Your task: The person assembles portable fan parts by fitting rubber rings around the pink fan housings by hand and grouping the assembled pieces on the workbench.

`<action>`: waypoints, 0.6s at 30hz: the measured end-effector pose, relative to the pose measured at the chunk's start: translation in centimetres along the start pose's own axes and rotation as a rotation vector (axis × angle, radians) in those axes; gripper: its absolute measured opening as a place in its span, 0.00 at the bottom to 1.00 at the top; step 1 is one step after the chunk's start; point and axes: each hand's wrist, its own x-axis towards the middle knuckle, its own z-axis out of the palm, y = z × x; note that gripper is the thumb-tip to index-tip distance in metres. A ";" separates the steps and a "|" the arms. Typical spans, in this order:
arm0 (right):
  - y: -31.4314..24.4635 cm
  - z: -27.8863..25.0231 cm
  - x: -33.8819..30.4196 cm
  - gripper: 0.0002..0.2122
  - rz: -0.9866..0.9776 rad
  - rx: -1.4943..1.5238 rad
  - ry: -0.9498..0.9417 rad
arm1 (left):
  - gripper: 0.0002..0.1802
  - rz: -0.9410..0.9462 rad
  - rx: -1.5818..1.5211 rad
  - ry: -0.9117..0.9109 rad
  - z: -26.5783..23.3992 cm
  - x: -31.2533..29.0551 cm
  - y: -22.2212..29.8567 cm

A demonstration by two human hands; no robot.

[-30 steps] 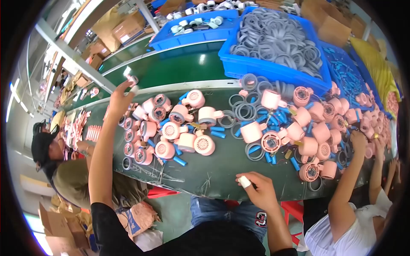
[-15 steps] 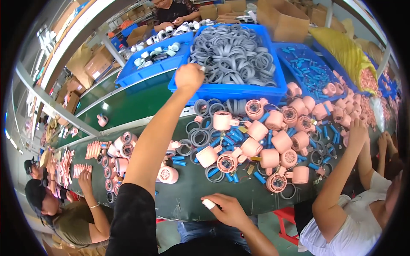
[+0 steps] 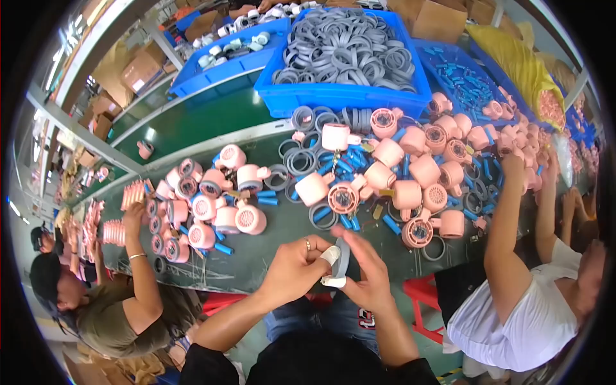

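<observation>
Two bare hands, one gray ring (image 3: 344, 255), tilted nearly edge-on in front of the person, by the near edge of the table (image 3: 282, 224). Left hand (image 3: 287, 269) curled, thumb and fingertips pinched on the ring's left side. Right hand (image 3: 371, 279) half open, fingers fairly straight, ring caught between them and the low thumb; how firmly, can't tell.

Risk: ring could slip and drop off the table edge into the lap, since the pinch is small and white covers (image 3: 331, 255) on the thumbs probably dull the feel. A dropped ring could also get mixed up with the loose rings (image 3: 299, 160).

Around: pink housings (image 3: 407, 194) and blue cylinders (image 3: 391, 223) heaped ahead and right, blocking a straight path to the big blue bin (image 3: 340, 102) full of rings. Smaller housing cluster (image 3: 224, 218) ahead-left. Co-worker's arm (image 3: 507, 231) limits room at right; another co-worker's hand (image 3: 133, 215) is at the pink parts far left. Red stool (image 3: 420, 292) beside the person, right.
</observation>
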 end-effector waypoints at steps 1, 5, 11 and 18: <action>-0.4 0.1 -0.4 0.38 0.008 -0.007 -0.016 | 0.13 -0.006 -0.074 -0.009 0.1 -0.3 -1.3; -2.0 0.1 -1.7 0.34 0.128 0.114 -0.037 | 0.11 0.037 -0.109 -0.045 0.7 -1.7 -2.3; -0.7 0.3 -2.8 0.33 0.140 0.338 0.301 | 0.16 0.372 0.438 0.215 -1.4 0.3 -1.3; 2.3 -1.1 -2.8 0.32 0.242 0.385 0.244 | 0.28 0.645 0.893 0.472 -5.1 9.9 -2.4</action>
